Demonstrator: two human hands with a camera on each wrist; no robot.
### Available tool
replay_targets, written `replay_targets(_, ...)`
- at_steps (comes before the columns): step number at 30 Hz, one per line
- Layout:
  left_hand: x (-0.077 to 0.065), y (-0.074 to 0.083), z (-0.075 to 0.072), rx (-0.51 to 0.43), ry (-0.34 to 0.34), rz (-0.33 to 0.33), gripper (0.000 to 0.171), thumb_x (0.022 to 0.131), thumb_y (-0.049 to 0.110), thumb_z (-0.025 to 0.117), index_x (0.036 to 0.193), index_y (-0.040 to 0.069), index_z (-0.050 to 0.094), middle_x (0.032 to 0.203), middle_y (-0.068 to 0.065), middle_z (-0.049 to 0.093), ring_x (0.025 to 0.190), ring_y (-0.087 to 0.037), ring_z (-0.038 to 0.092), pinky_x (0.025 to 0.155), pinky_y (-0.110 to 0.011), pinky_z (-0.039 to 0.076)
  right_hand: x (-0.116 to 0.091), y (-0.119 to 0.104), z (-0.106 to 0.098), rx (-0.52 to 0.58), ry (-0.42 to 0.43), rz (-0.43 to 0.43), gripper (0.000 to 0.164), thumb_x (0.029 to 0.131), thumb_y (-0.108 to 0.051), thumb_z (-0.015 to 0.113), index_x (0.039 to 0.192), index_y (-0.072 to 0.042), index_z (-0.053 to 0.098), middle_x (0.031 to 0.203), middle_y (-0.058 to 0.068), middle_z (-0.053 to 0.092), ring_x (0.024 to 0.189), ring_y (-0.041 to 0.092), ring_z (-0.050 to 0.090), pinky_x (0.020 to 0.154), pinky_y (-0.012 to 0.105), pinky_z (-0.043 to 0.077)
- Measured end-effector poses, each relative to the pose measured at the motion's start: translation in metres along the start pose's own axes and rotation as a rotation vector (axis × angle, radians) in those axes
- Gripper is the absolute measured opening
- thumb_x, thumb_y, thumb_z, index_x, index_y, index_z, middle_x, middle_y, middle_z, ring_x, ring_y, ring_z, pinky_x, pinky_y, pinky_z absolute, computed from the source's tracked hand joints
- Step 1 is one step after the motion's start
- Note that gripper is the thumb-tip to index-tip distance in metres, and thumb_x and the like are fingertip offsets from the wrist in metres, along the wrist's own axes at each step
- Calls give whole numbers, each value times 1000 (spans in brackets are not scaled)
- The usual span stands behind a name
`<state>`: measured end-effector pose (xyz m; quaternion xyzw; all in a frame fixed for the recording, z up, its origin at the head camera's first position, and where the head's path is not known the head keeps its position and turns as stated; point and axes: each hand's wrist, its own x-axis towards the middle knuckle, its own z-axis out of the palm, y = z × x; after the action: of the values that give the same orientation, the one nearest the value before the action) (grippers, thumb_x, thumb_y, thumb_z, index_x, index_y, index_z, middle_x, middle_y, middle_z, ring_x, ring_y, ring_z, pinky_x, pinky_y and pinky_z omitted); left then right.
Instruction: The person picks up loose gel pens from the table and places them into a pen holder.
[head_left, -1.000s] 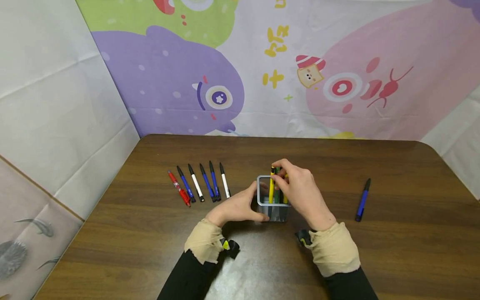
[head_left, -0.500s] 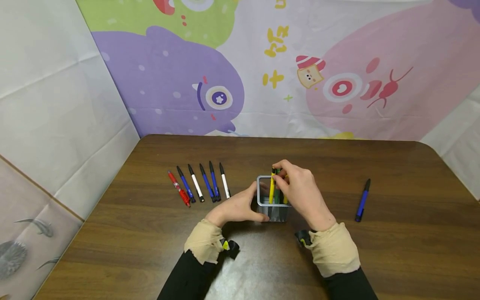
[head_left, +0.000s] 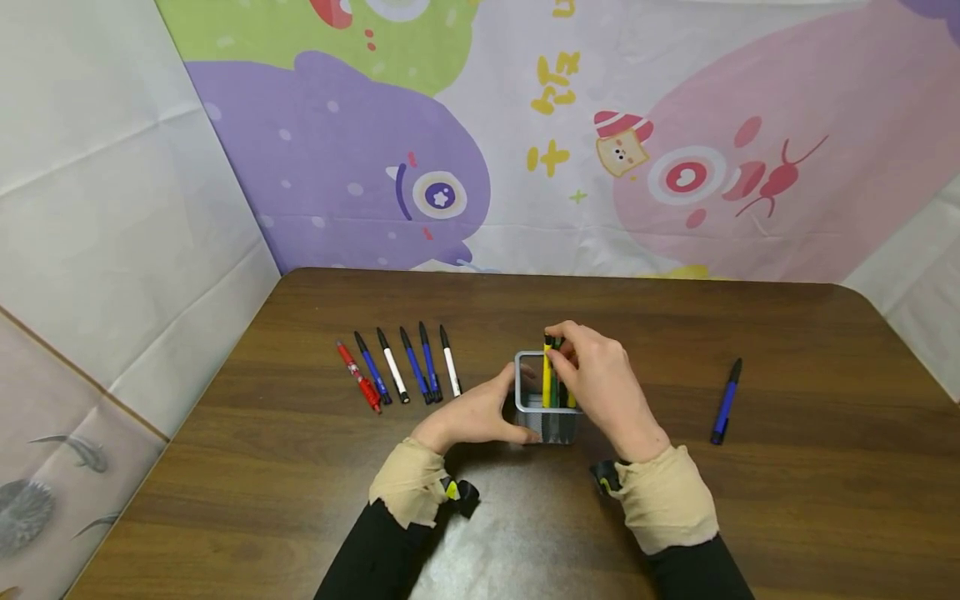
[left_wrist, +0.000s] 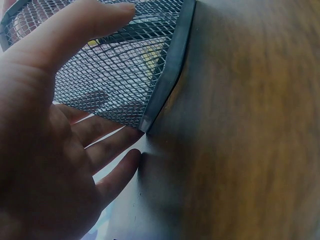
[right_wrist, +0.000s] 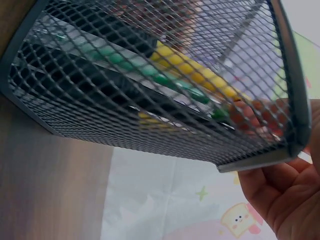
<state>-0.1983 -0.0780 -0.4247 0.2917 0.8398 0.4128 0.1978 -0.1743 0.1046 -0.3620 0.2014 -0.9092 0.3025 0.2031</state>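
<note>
A mesh pen cup (head_left: 558,427) stands at the middle of the brown table (head_left: 300,467), with a person's two hands on it and in it. The left hand (head_left: 476,415) holds the cup from its left side, the thumb across the near wall and the fingers reaching behind it; in the left wrist view those fingers are a little apart and the little finger is clear of the mesh. The right hand (head_left: 607,375) comes over the right side of the cup with its thumb and forefinger pinching the upper part of a yellow pen (head_left: 547,383). Just beside that, a green pen (head_left: 555,392) stands in the right half of the cup, and a second yellow pen (head_left: 572,399) shows partly under the right hand. To the left of the cup lies a loose row on the table: a red pen (head_left: 358,377), then a blue, a white, two blue and a white, the last one (head_left: 450,360) near the left hand. Another blue pen (head_left: 726,402) lies alone well to the right. At the far side hangs a cloth (head_left: 547,217) printed with cartoon creatures.
</note>
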Motion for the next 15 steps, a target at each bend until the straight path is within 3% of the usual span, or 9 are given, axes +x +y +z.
replay_targets(6,1,0,0,11,2,-9,81,72,32,75,134,18,25,127,-1,48,115,-12,47,96,-33,36,-1,2,8,-25,50,-16,26,81,-6,66,106,-4,62,73,5,50,61,14,51,54,26,45)
replay_targets(15,1,0,0,33,10,-11,82,71,34,76,134,17,26,125,-2,50,111,-12,48,95,-33,37,0,1,14,-45,107,1,26,79,-4,67,105,-2,61,72,5,48,59,13,49,52,26,44)
